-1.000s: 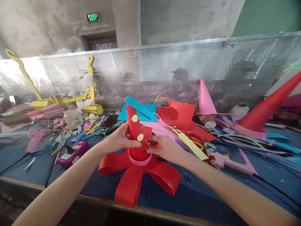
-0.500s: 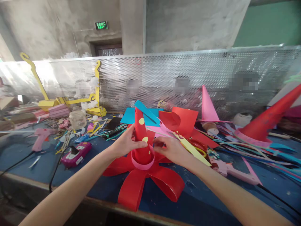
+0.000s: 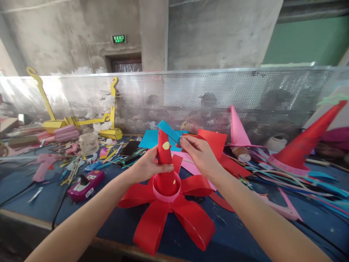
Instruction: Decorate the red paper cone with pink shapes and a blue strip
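A red paper cone (image 3: 164, 158) with pale yellow dots stands upright inside a pink paper ring (image 3: 163, 197). Red paper loops (image 3: 151, 227) spread like petals around the ring on the table. My left hand (image 3: 151, 163) is wrapped round the cone from the left, its thumb across the front. Between the thumb and fingers of my right hand (image 3: 197, 149) is the right end of a blue paper strip (image 3: 169, 131). The strip's other end meets the cone's tip; whether it is stuck there I cannot tell.
Blue sheets (image 3: 147, 139) and red sheets (image 3: 215, 140) lie behind the cone. To the left are a purple power strip (image 3: 85, 185) and a pink glue gun (image 3: 43, 165); another glue gun (image 3: 283, 211) lies right. A perforated metal panel (image 3: 185, 83) rises behind.
My right hand has moved up from beside the ring and pinched the blue strip's end. The left hand still holds the cone. The view has tilted up slightly.
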`<state>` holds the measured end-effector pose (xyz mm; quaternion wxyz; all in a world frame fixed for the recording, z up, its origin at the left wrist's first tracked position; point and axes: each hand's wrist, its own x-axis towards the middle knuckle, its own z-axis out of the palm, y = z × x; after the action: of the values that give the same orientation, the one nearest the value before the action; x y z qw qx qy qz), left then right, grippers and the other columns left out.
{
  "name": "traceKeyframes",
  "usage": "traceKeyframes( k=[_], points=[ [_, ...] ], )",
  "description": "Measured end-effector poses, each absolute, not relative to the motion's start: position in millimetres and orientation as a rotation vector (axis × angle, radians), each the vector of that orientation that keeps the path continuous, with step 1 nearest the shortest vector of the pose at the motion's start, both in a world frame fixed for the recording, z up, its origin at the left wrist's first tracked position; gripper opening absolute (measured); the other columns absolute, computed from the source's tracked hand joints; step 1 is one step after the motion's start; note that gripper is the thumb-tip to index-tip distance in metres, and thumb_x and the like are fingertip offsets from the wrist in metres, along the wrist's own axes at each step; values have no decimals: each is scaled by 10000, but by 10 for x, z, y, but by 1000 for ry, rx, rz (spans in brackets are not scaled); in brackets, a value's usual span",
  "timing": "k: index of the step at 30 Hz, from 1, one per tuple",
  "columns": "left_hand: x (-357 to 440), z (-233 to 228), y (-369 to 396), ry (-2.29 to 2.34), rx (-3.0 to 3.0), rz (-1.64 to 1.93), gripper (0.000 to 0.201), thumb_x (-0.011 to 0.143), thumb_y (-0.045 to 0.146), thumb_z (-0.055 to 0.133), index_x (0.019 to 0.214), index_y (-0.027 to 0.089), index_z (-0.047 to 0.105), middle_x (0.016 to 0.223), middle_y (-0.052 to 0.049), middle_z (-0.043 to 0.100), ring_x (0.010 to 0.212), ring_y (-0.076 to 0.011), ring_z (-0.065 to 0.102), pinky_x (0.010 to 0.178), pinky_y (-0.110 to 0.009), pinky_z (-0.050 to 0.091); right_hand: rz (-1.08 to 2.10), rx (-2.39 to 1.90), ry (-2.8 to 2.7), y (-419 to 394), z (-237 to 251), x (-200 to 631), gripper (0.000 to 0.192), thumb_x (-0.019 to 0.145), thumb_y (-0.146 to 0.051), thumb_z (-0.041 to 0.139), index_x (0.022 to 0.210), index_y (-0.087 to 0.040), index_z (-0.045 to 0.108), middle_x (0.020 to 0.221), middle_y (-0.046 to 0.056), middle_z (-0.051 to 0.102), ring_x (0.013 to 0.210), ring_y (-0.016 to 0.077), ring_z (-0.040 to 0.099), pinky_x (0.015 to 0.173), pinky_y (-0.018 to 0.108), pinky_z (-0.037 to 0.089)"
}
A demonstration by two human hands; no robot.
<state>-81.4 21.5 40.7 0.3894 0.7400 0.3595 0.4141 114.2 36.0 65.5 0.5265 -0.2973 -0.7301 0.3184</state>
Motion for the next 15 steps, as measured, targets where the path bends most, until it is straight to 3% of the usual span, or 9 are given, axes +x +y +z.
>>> traceKeyframes(
  k=[4, 9, 12, 15],
  points=[
    [-781, 388, 239, 894, 1874, 1038, 621, 739, 353, 781, 1264, 151, 518, 916, -36, 629, 876, -214, 599, 826, -397, 506, 637, -710, -1716, 365, 626, 1163, 272, 873, -436, 619, 725, -208, 635, 702, -11, 619, 707, 148, 581, 715, 292, 468],
    [-726, 367, 228, 821, 1811, 1044, 663, 718, 331, 792, 1279, 170, 476, 936, -33, 624, 911, -213, 599, 870, -406, 492, 580, -768, -1659, 344, 527, 1187, 258, 874, -424, 641, 731, -216, 696, 705, -4, 661, 735, 167, 619, 717, 301, 483],
    [-713, 383, 238, 819, 1810, 1031, 622, 722, 338, 792, 1243, 176, 493, 911, -28, 628, 883, -217, 610, 857, -416, 497, 692, -780, -1619, 316, 531, 1222, 215, 834, -446, 688, 860, -245, 759, 866, 14, 745, 870, 202, 671, 826, 353, 515],
    [-713, 412, 261, 840, 1837, 1020, 581, 729, 347, 790, 1212, 179, 513, 897, -27, 626, 866, -221, 612, 824, -405, 497, 746, -761, -1602, 284, 603, 1268, 384, 821, -497, 693, 1135, -278, 718, 1139, 37, 735, 1076, 226, 653, 935, 399, 505]
  ],
)
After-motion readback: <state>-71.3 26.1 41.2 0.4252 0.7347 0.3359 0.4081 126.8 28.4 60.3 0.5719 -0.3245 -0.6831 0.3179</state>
